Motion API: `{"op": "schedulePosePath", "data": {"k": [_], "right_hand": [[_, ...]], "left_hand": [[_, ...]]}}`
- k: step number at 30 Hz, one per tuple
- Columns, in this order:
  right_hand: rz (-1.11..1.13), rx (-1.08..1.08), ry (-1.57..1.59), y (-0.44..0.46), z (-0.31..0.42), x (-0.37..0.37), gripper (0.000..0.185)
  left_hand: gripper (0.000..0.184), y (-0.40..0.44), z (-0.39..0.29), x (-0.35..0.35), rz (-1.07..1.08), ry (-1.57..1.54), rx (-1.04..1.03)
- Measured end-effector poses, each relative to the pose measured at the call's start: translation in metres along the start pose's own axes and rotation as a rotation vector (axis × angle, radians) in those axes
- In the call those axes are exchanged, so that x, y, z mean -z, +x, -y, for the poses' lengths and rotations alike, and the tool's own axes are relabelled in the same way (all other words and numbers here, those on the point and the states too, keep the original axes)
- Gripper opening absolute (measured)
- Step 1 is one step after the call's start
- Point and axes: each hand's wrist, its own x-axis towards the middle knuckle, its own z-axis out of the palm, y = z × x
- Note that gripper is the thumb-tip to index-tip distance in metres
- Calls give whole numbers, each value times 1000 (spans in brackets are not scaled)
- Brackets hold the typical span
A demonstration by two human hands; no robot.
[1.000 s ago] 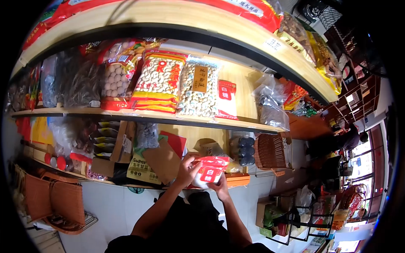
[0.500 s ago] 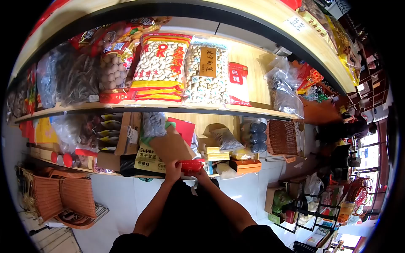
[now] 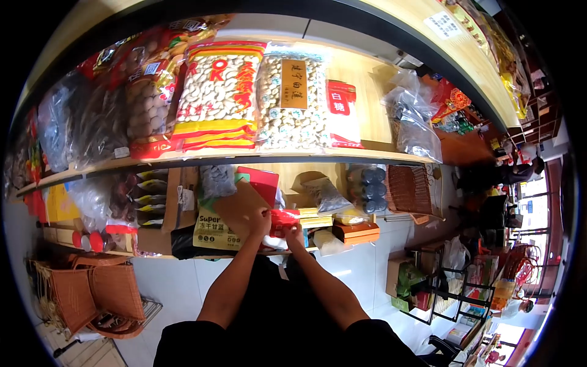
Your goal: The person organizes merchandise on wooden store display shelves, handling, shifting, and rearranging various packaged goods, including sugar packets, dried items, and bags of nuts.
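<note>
My left hand [image 3: 259, 224] is closed on the left end of a red and white packet [image 3: 281, 221], just in front of the lower shelf. At the packet's right side, my right hand [image 3: 295, 235] grips its lower edge. A brown cardboard piece [image 3: 235, 208] lies directly behind my left hand, beside a pale green bag [image 3: 214, 231]. On the shelf above, a similar red and white packet [image 3: 344, 115] stands to the right of a bag of white lotus seeds [image 3: 293, 125] and stacked cashew bags [image 3: 219, 92].
Clear crumpled bags [image 3: 413, 119] sit at the upper shelf's right end. Below are dark bottles [image 3: 367, 188] and an orange box [image 3: 356, 232]. Wicker chairs [image 3: 101, 293] stand at the left and another [image 3: 408, 191] at the right. A person [image 3: 504, 174] is far right.
The packet was upright with its front label showing, then tipped to a red strip; now its front shows partly again. My view has moved closer to the shelves, and both hands stay on it.
</note>
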Motion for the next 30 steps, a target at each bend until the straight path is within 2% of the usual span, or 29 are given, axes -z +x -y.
{"op": "schedulePosePath", "data": {"k": [2, 4, 6, 8, 10, 11, 12, 13, 14, 16, 17, 20, 22, 23, 26, 29, 30], "right_hand": [[-59, 26, -87, 20, -19, 1, 60], [22, 43, -194, 21, -7, 6, 61], [42, 61, -190, 17, 3, 13, 64], [100, 129, -298, 13, 5, 17, 64], [96, 164, -254, 14, -3, 16, 59], [156, 99, -228, 14, -8, 20, 54], [215, 34, -205, 12, -6, 25, 49], [226, 71, -166, 10, -4, 31, 39], [227, 76, -173, 12, 1, 38, 39], [261, 73, -81, 12, 14, 54, 34], [288, 36, 48, 10, 23, 65, 32], [279, 110, 106, 1, 57, 97, 30], [263, 129, 198, -3, 77, 113, 29], [235, 147, 256, -8, 88, 117, 29], [203, 184, 327, -25, 116, 131, 29], [205, 177, 260, -32, 124, 143, 29], [211, 159, 278, -37, 127, 145, 29]], "left_hand": [[21, 12, 18, -4, 7, 116, -14], [20, 14, 29, -2, -19, 92, 16], [21, 20, 37, 7, 52, 97, 83], [22, 20, 46, 14, 65, 101, 44], [18, 17, 48, 21, 98, 106, 237], [18, 14, 49, 22, 100, 102, 235], [21, 11, 52, 21, 42, 206, 159], [24, 11, 55, 19, -20, 308, 84], [24, 14, 56, 18, -24, 301, 85], [22, 15, 46, 26, 101, 314, 33], [22, 15, 39, 29, 97, 311, 31], [19, 19, 26, 24, 72, 361, -56], [20, 24, 41, 11, -47, 321, -38], [20, 28, 45, 9, -41, 313, -50], [24, 32, 45, 13, 109, 380, -71], [29, 43, 46, 17, 227, 472, -95], [29, 36, 18, 30, 216, 464, -102]]}}
